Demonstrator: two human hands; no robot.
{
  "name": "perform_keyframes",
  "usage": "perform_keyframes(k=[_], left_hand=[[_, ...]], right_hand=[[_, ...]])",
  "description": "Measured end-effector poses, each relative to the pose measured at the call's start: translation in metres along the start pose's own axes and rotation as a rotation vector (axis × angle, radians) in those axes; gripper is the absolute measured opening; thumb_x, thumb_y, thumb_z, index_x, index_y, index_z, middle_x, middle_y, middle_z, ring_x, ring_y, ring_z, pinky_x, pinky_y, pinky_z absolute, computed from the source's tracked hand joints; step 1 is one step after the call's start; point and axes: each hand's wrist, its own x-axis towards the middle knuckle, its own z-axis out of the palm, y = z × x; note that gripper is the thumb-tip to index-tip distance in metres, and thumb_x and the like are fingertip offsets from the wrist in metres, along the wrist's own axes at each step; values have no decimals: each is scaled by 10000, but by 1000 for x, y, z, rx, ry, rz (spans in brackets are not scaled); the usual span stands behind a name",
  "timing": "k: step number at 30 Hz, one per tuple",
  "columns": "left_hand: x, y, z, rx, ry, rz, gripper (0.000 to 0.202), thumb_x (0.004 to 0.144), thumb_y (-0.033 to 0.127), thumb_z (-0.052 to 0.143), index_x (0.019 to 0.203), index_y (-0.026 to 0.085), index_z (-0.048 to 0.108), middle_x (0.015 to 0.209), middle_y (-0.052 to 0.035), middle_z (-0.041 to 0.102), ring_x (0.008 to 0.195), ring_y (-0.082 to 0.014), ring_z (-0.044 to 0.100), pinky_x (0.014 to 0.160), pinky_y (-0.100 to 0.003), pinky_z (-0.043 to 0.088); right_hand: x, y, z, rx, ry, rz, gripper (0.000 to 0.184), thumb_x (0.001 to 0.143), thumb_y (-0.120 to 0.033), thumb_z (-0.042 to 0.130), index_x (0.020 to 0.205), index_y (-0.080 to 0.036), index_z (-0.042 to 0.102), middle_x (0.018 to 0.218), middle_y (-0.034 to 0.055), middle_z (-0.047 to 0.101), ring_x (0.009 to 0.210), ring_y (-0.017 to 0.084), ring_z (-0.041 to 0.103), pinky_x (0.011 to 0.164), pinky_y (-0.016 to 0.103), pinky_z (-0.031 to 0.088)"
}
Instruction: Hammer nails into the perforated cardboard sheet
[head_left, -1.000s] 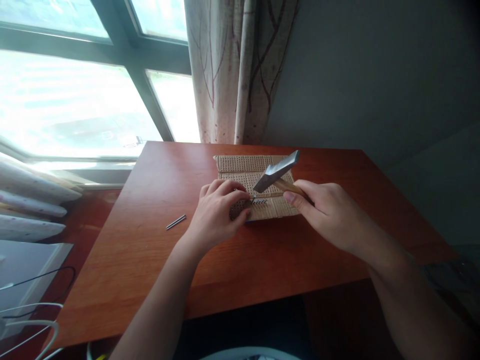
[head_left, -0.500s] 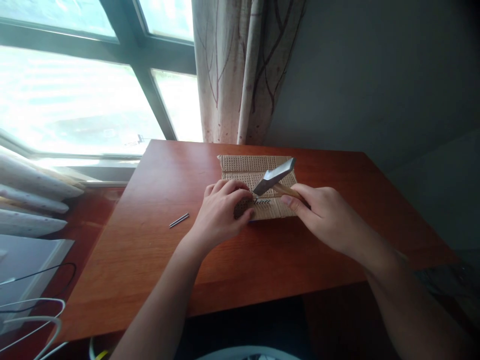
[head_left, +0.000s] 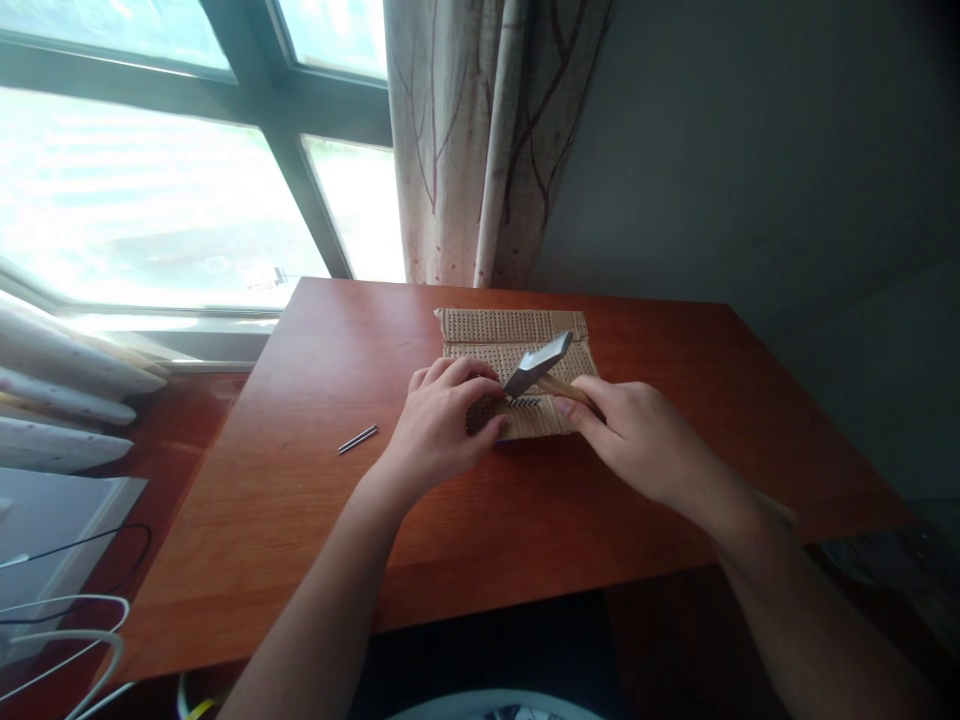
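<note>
As the hammer dips lower than a second ago, I see its steel head just over the short nail row at the cardboard's near edge, which I read as the bottom of a stroke. At 4 o'clock, the right hand has its grip wrapped round the handle. At 9 o'clock, the left hand curls onto a dark round piece. Loose nails lie farther out on the desk.

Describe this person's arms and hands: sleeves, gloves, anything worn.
The left hand and right hand are bare, with no gloves, rings or watch in view. The left forearm and right forearm are uncovered to the frame edge, and no sleeves show.
</note>
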Motion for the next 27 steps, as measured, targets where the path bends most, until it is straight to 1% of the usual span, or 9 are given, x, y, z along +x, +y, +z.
perform_keyframes(k=[5, 10, 17, 21, 24, 27], left_hand=[[0, -1, 0, -1, -3, 0, 200, 845, 321, 655, 1034, 267, 689, 1214, -39, 647, 1113, -263, 534, 988, -443, 387], [0, -2, 1, -3, 5, 0, 203, 823, 307, 675, 1019, 256, 687, 1205, -43, 649, 1104, -260, 538, 978, -436, 394], [0, -1, 0, -5, -2, -2, 206, 828, 308, 669, 1029, 270, 692, 1208, -39, 649, 1097, -263, 540, 985, -442, 392], [0, -1, 0, -3, -6, 1, 202, 836, 311, 664, 1031, 268, 694, 1211, -33, 646, 1103, -259, 536, 991, -438, 389], [0, -1, 0, -2, -2, 0, 203, 840, 316, 660, 1035, 266, 693, 1211, -33, 645, 1105, -257, 536, 988, -432, 392], [0, -1, 0, 2, -5, 2, 192, 843, 316, 657, 1025, 266, 695, 1201, -34, 648, 1098, -255, 539, 985, -431, 394]], right_hand=[[0, -1, 1, 6, 9, 11, 360, 980, -446, 433, 702, -216, 422, 614, -16, 554, 559, 134, 500, 566, 282, 268], [0, -1, 4, 9, -16, -14, 329, 978, -418, 438, 719, -216, 457, 640, -8, 576, 578, 139, 518, 569, 279, 271], [-2, 0, 3, 55, 44, -15, 369, 979, -454, 442, 698, -218, 410, 603, -22, 522, 556, 131, 469, 570, 282, 275], [-2, -1, 3, 78, 41, -20, 364, 978, -431, 454, 687, -218, 401, 593, -28, 510, 551, 128, 458, 562, 283, 276], [-2, 0, 5, 118, 58, -40, 343, 976, -420, 462, 700, -218, 447, 598, -26, 530, 556, 132, 475, 567, 285, 308], [-3, 5, 3, 213, 152, -47, 289, 948, -444, 513, 767, -222, 553, 661, 0, 597, 597, 158, 534, 571, 295, 364]])
